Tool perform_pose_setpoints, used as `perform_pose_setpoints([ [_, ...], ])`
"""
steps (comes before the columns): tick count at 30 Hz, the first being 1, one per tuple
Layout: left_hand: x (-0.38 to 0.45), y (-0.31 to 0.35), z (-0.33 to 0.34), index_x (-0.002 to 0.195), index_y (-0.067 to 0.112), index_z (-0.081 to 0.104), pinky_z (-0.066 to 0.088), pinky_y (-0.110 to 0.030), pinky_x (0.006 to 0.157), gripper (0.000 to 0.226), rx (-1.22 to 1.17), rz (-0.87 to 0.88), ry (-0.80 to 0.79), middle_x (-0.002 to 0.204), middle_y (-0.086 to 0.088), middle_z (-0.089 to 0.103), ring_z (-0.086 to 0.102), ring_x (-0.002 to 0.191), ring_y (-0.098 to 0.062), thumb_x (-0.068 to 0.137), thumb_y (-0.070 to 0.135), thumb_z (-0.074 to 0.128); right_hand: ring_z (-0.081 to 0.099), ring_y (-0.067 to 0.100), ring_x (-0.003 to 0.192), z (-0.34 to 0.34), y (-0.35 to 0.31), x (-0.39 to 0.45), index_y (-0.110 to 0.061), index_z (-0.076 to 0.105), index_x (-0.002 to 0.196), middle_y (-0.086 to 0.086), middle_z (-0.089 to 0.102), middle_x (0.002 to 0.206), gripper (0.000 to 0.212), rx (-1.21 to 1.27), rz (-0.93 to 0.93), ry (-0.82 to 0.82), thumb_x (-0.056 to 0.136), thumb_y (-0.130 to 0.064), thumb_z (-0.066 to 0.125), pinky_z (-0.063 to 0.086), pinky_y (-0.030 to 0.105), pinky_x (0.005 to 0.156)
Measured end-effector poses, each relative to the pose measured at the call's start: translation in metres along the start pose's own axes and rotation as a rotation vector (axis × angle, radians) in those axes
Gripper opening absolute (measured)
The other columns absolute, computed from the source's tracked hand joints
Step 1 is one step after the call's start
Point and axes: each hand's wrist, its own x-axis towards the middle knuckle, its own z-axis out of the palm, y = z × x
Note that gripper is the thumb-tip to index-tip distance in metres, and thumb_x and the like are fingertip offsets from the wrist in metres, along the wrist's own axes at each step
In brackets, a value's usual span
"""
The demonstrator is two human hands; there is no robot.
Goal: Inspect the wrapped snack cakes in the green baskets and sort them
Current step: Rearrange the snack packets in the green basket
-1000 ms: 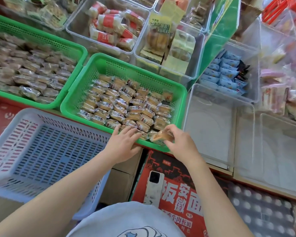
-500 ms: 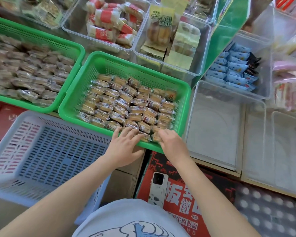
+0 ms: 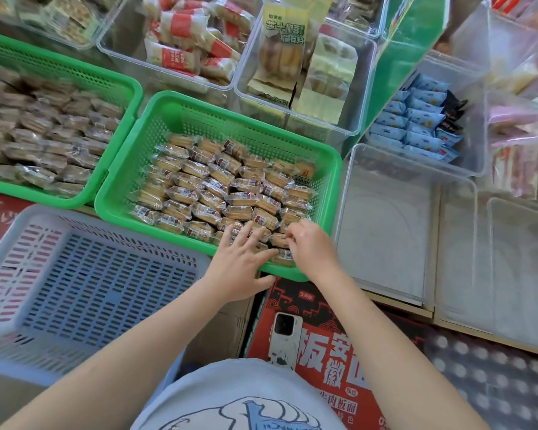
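Observation:
The middle green basket (image 3: 180, 102) holds rows of wrapped golden snack cakes (image 3: 218, 187). A second green basket (image 3: 128, 88) at the left is full of darker wrapped cakes (image 3: 44, 135). My left hand (image 3: 239, 262) lies flat with fingers spread on the cakes at the middle basket's near edge. Beside it, my right hand (image 3: 312, 248) reaches into the near right corner, its fingers curled and pinching one wrapped cake (image 3: 280, 240) that lies among the others.
An empty blue-grey basket (image 3: 90, 274) stands at the near left. Empty clear bins (image 3: 385, 228) are at the right. A white phone (image 3: 284, 339) lies on a red carton (image 3: 326, 301). Clear bins of other snacks (image 3: 184, 41) and blue packets (image 3: 416, 119) line the back.
My right hand carried a cake from above the basket's near rim down into the near right corner. My left hand slid slightly further onto the cakes.

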Motion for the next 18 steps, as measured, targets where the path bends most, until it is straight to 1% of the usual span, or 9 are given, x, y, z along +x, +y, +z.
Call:
perform_pose_setpoints([
  [1,0.0,-0.001,-0.001,0.156,0.045,0.025,-0.011,-0.058,0.122,0.066,0.004,0.0,-0.017,0.17,-0.004,-0.004,-0.015,0.155,-0.026,0.095,0.071,0.028,0.056,0.025,0.095,0.0,0.001,0.001,-0.008,0.064,0.101,0.006,0.059,0.098,0.012,-0.003,-0.006,0.023,0.098,-0.016,0.056,0.049,0.038,0.077],
  [2,0.0,-0.001,-0.002,0.156,0.045,0.024,-0.011,-0.058,0.122,0.066,0.009,0.0,-0.029,0.17,-0.004,-0.004,-0.015,0.155,-0.027,0.095,0.07,0.029,0.055,0.025,0.098,-0.001,0.0,0.003,-0.01,0.062,0.103,0.005,0.058,0.101,0.01,-0.027,-0.018,0.002,0.096,-0.016,0.059,0.049,0.038,0.08],
  [4,0.0,0.0,-0.002,0.157,0.044,0.024,-0.012,-0.059,0.121,0.066,0.017,-0.002,-0.037,0.17,-0.004,-0.004,-0.015,0.155,-0.027,0.096,0.07,0.029,0.051,0.024,0.106,0.002,0.0,0.006,-0.013,0.058,0.109,0.004,0.056,0.108,0.02,-0.106,-0.037,-0.086,0.093,-0.022,0.065,0.047,0.037,0.087],
  [6,0.0,0.0,-0.001,0.157,0.043,0.025,-0.013,-0.059,0.121,0.067,0.01,-0.003,-0.024,0.17,-0.003,-0.005,-0.015,0.155,-0.027,0.095,0.069,0.031,0.051,0.023,0.108,0.002,0.001,0.01,-0.015,0.056,0.11,0.004,0.055,0.111,0.024,-0.143,-0.044,-0.104,0.092,-0.026,0.067,0.046,0.037,0.088],
  [9,0.0,-0.001,0.001,0.156,0.041,0.028,-0.014,-0.059,0.12,0.067,-0.004,0.02,0.01,0.17,0.0,0.0,-0.013,0.156,-0.024,0.095,0.067,0.033,0.052,0.022,0.106,0.0,0.004,0.018,-0.016,0.057,0.111,0.002,0.055,0.112,0.019,-0.114,-0.036,-0.051,0.095,-0.023,0.063,0.049,0.035,0.076],
  [12,-0.001,-0.003,0.004,0.156,0.04,0.028,-0.011,-0.058,0.122,0.067,0.005,0.038,0.026,0.17,0.0,0.01,-0.004,0.156,-0.023,0.095,0.066,0.033,0.051,0.024,0.101,0.005,0.004,0.02,-0.013,0.059,0.112,0.005,0.053,0.11,0.017,-0.15,-0.06,0.013,0.095,-0.016,0.061,0.042,0.033,0.065],
  [13,0.0,-0.003,0.003,0.156,0.041,0.029,-0.011,-0.058,0.122,0.067,0.004,0.04,0.028,0.169,-0.001,0.012,-0.001,0.156,-0.023,0.095,0.065,0.034,0.051,0.026,0.099,0.007,0.003,0.019,-0.012,0.06,0.109,0.007,0.054,0.107,0.015,-0.141,-0.062,0.028,0.094,-0.013,0.062,0.042,0.033,0.065],
  [16,0.002,-0.002,0.0,0.156,0.044,0.026,-0.009,-0.058,0.122,0.065,0.011,0.035,0.002,0.169,-0.002,0.013,0.005,0.156,-0.023,0.095,0.065,0.032,0.048,0.025,0.092,0.011,0.004,0.016,-0.01,0.061,0.092,0.005,0.051,0.095,0.004,-0.074,-0.018,0.022,0.091,-0.007,0.061,0.044,0.036,0.073],
  [18,0.003,-0.002,-0.002,0.156,0.046,0.025,-0.008,-0.058,0.122,0.064,0.01,0.03,-0.025,0.169,-0.002,0.011,0.004,0.156,-0.024,0.096,0.065,0.032,0.047,0.024,0.089,0.007,0.003,0.017,-0.012,0.058,0.084,0.004,0.049,0.091,0.01,-0.006,0.026,-0.006,0.091,-0.004,0.058,0.045,0.038,0.076],
])
